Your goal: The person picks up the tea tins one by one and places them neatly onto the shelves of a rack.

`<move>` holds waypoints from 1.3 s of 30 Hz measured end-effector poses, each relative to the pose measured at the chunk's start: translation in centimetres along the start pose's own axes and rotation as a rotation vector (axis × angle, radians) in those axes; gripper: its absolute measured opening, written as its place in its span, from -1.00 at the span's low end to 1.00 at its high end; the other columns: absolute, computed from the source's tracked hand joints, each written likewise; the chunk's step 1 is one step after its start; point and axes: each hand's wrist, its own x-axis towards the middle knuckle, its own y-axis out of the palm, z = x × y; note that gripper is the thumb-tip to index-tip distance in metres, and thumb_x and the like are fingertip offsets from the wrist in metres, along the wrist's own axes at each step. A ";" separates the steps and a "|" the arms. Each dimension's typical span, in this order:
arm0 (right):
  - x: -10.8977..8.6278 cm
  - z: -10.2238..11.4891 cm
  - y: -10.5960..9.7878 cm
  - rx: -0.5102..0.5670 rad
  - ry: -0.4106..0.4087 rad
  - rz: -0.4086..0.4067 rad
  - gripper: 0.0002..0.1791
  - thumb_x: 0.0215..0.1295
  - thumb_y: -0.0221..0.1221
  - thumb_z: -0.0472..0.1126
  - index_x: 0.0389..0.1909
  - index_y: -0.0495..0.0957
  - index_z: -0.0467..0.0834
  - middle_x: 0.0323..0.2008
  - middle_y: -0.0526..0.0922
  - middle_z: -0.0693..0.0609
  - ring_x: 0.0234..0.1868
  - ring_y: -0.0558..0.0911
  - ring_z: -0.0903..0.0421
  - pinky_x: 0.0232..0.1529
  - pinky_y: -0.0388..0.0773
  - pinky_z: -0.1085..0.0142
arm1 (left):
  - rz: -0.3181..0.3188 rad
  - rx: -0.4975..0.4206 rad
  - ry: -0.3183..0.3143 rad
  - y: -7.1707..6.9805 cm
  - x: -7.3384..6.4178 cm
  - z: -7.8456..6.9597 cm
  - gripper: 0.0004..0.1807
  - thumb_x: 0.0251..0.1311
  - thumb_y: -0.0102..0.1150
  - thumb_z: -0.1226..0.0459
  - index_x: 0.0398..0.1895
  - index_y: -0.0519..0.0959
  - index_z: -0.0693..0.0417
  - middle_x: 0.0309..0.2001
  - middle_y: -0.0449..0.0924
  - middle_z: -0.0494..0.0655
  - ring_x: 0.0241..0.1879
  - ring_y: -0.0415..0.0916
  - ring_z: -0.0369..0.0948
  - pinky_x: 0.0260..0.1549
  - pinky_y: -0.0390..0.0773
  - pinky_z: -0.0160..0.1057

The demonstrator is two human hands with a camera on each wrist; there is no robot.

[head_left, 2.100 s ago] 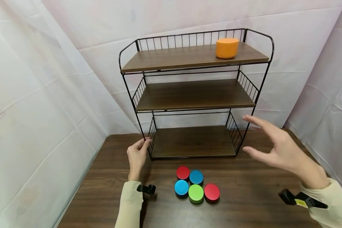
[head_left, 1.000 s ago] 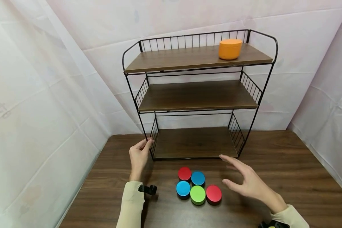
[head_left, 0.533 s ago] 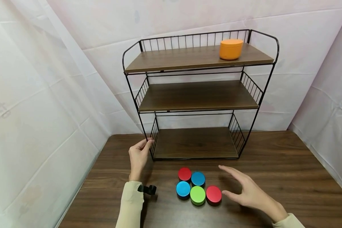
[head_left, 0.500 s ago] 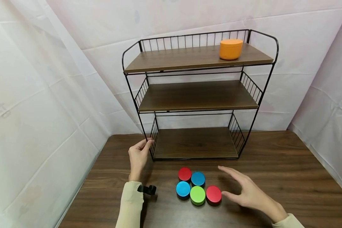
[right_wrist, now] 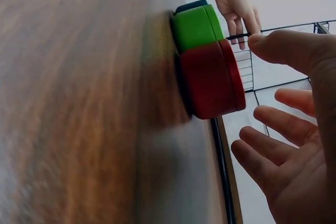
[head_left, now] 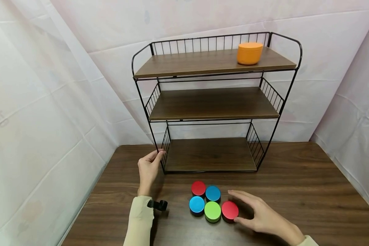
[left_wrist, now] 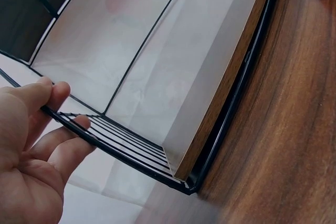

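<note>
On wood-grain counter (head_left: pixel 110 212), probably best to steady rack (head_left: pixel 209 102) by left post (head_left: pixel 152 135) with pinching left hand (head_left: pixel 147 169), then close spread, empty right hand (head_left: pixel 258 215) squarely round nearer red tub (head_left: pixel 230 209), beside green tub (head_left: pixel 213 211) toward counter's right edge, without nudging.

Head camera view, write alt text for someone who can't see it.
A person's right hand hovers open beside a red round container, clustered with another red container, two blue containers and a lime-green container on a wood-grain tabletop. The left hand grips the left side of a black three-tier wire-framed shelf whose top board holds an orange lidded container.
</note>
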 end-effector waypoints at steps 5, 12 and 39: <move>-0.1 0.0 0.5 -0.018 0.018 0.008 -0.26 0.14 0.53 -0.14 0.37 0.51 -0.12 0.27 0.63 -0.05 0.26 0.61 0.16 0.25 0.49 0.47 | -0.008 0.011 -0.008 0.1 0.0 -0.1 -0.86 0.32 0.33 0.38 -0.19 0.79 0.31 -0.26 0.81 0.18 -0.42 0.62 -0.16 -0.54 0.33 -0.56; -0.3 -0.4 0.8 -0.022 0.039 0.018 -0.27 0.16 0.52 -0.07 0.35 0.52 -0.12 0.26 0.63 0.01 0.24 0.63 0.15 0.22 0.54 0.39 | -0.003 -0.002 0.005 0.1 0.0 -0.1 -0.86 0.32 0.33 0.40 -0.19 0.78 0.34 -0.27 0.80 0.19 -0.52 0.54 0.02 -0.60 0.28 -0.55; -0.8 -1.0 1.5 0.137 0.125 0.107 -0.29 0.23 0.48 -0.09 0.38 0.48 -0.11 0.27 0.63 0.01 0.27 0.59 0.21 0.22 0.52 0.44 | -0.014 -0.006 0.010 0.2 0.0 -0.1 -0.88 0.30 0.34 0.43 -0.21 0.78 0.36 -0.27 0.80 0.21 -0.28 0.74 -0.16 -0.39 0.48 -0.61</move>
